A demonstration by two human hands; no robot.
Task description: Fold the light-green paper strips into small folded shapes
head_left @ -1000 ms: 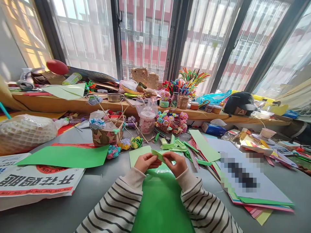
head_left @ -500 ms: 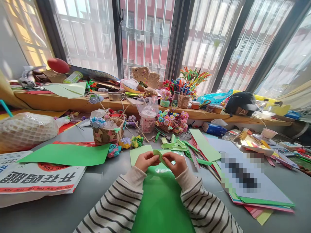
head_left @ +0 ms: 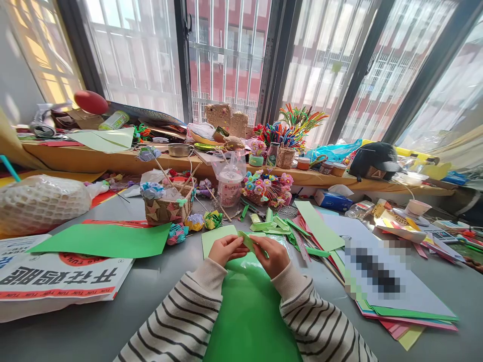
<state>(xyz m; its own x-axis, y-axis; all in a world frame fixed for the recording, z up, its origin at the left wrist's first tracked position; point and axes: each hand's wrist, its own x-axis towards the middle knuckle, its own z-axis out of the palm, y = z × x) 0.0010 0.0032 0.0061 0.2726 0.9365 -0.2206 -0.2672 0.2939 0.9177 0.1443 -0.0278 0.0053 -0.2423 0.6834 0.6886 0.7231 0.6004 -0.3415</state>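
Note:
A small light green paper piece (head_left: 247,241) is held between my two hands, above the far end of a shiny green sheet (head_left: 252,311). My left hand (head_left: 226,250) pinches its left side with thumb and fingertips. On its right side, my right hand (head_left: 272,255) grips it with fingers pressed together. A pale green paper (head_left: 215,238) lies just behind my left hand, partly covered by it. Beyond my right hand is a pile of folded green paper strips (head_left: 277,224).
A flower basket (head_left: 166,208) and a plastic cup (head_left: 229,188) stand behind the hands. To the left, a green sheet (head_left: 101,240) overlaps a printed bag (head_left: 60,279). Stacked papers (head_left: 411,286) lie to the right, with a blue tissue pack (head_left: 334,200) farther back.
My right hand's fingers have shifted and straightened a little on the green paper piece. The paper's angle has changed slightly. My left hand has barely moved.

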